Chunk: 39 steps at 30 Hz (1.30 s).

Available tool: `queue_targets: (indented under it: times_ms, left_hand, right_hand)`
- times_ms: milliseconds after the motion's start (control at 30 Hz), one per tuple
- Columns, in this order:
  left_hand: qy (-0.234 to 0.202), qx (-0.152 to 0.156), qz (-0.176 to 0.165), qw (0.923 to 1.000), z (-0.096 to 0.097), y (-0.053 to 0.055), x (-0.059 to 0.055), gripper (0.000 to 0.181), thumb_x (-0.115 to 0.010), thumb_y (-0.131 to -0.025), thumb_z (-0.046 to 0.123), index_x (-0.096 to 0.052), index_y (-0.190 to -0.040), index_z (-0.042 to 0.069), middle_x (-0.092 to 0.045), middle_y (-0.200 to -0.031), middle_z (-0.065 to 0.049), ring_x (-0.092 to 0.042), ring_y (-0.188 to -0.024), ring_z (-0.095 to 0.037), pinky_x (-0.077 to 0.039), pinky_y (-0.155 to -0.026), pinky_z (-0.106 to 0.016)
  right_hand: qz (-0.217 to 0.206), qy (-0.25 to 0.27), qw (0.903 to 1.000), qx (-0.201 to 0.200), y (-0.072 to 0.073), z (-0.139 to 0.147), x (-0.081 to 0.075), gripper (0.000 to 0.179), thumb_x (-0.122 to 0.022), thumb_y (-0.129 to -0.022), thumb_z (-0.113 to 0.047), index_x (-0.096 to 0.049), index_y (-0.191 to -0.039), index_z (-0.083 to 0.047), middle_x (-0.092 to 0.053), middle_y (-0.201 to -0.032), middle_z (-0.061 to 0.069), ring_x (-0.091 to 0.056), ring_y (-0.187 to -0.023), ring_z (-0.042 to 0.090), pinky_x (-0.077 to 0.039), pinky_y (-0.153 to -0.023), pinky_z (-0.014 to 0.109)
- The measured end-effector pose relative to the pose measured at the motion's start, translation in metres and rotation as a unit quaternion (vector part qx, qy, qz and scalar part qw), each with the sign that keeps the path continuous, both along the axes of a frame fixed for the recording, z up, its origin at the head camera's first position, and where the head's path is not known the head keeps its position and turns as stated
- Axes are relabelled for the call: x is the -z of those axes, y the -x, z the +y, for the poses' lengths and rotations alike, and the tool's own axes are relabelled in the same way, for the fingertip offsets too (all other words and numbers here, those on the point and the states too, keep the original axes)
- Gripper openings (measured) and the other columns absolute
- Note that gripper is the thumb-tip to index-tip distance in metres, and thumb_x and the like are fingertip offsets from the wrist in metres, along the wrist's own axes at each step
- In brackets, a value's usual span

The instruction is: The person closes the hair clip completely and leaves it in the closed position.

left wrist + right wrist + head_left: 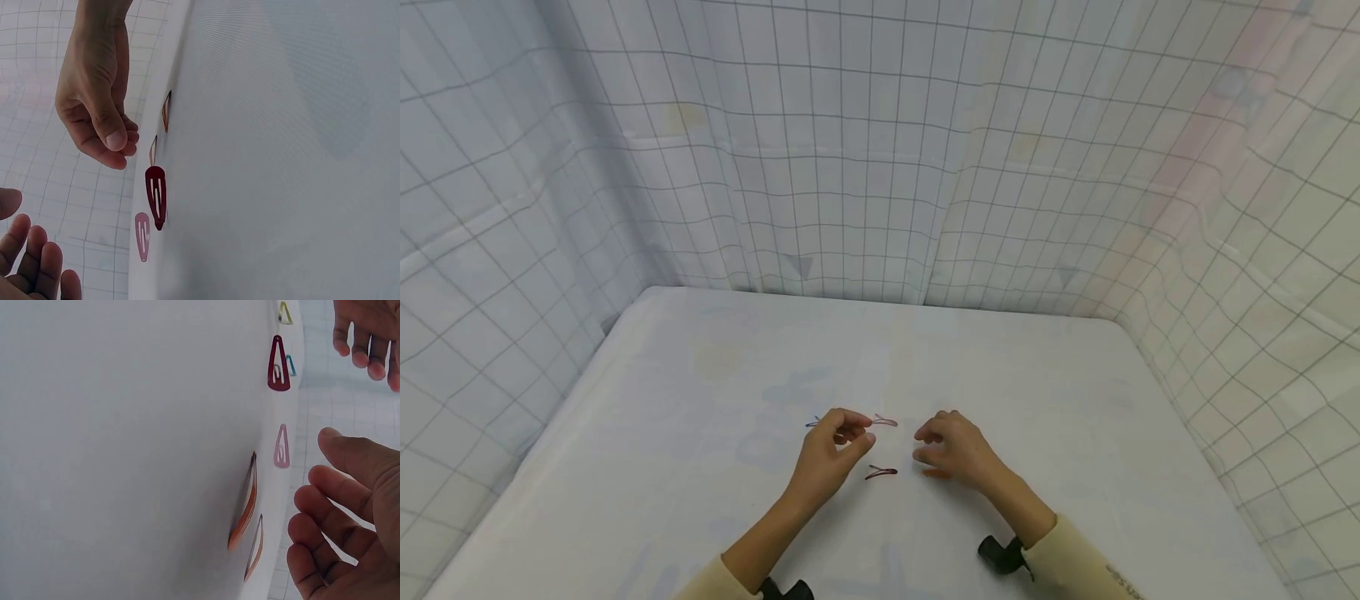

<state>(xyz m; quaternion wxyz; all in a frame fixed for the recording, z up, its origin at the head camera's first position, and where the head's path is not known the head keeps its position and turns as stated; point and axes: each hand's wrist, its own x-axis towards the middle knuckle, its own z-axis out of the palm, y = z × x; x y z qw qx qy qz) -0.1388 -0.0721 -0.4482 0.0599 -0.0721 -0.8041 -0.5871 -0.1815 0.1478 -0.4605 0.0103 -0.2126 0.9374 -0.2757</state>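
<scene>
My left hand [829, 457] hovers over the table with fingers loosely bent and thumb apart, holding nothing. A pink snap hair clip [280, 464] lies just past its fingertips in the head view. The dark red hair clip [150, 197] lies nearer to me, between the two hands. To the right, my right hand [961, 450] is also raised, its fingers relaxed and slightly curved around nothing. Below it lies an orange hair clip [244, 522], with a second orange clip [254, 555] beside it in the right wrist view. My left hand partly hides a blue hair clip [812, 424].
A yellow-green clip [285, 322] shows near the top of the right wrist view. White cloth covers the table [700, 467]. Grid-patterned curtains [865, 167] hang behind it and at both sides. Dark wrist-camera mounts [1000, 554] sit by the sleeves.
</scene>
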Motion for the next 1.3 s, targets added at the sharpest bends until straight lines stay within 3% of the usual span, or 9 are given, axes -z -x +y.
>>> queue_targets:
  times_ms: [333,600,833,1033,1300]
  left_hand:
    - [0.001,-0.008,-0.013,0.9999,-0.008,-0.011,0.0,0.016,-0.068,-0.086,0.019,-0.063,-0.101,0.017,-0.061,-0.092,0.005,-0.054,-0.088,-0.009,-0.044,-0.086,-0.034]
    - [-0.008,-0.015,-0.017,0.9997,-0.01,-0.016,0.0,0.015,-0.07,-0.084,0.017,-0.064,-0.099,0.018,-0.062,-0.091,0.004,-0.055,-0.087,-0.009,-0.045,-0.085,-0.032]
    - [-0.002,-0.019,-0.016,0.9997,-0.012,-0.018,0.0,0.015,-0.069,-0.085,0.018,-0.064,-0.099,0.018,-0.062,-0.09,0.005,-0.055,-0.088,-0.009,-0.046,-0.086,-0.035]
    - [-0.002,-0.02,-0.015,0.9997,-0.011,-0.018,0.0,0.014,-0.069,-0.085,0.018,-0.064,-0.098,0.019,-0.062,-0.09,0.005,-0.055,-0.088,-0.009,-0.046,-0.085,-0.034]
    - [-0.002,-0.018,-0.014,0.9997,-0.011,-0.017,0.0,0.014,-0.069,-0.085,0.018,-0.064,-0.099,0.019,-0.062,-0.09,0.005,-0.055,-0.088,-0.009,-0.046,-0.085,-0.033]
  right_hand:
    - [0.023,-0.013,0.9967,-0.077,-0.008,-0.025,0.001,0.014,-0.076,-0.077,-0.02,-0.071,-0.088,-0.014,-0.063,-0.082,-0.007,-0.052,-0.08,0.007,-0.045,-0.069,0.02]
    - [0.026,-0.038,0.9955,-0.083,-0.01,-0.034,0.003,0.01,-0.077,-0.075,-0.02,-0.072,-0.083,-0.016,-0.062,-0.076,-0.009,-0.049,-0.075,0.005,-0.032,-0.07,0.027]
    - [0.02,-0.04,0.9943,-0.097,-0.011,-0.036,0.005,0.007,-0.076,-0.077,-0.019,-0.072,-0.082,-0.015,-0.062,-0.075,-0.008,-0.046,-0.071,0.004,-0.037,-0.063,0.016]
    - [0.015,-0.027,0.9958,-0.087,-0.01,-0.034,0.009,0.007,-0.076,-0.076,-0.019,-0.072,-0.081,-0.017,-0.061,-0.073,-0.01,-0.046,-0.07,0.002,-0.037,-0.064,0.017]
    - [-0.027,0.009,0.9965,-0.078,-0.007,-0.033,0.017,0.006,-0.075,-0.077,-0.016,-0.072,-0.082,-0.016,-0.061,-0.074,-0.01,-0.049,-0.072,0.002,-0.041,-0.065,0.018]
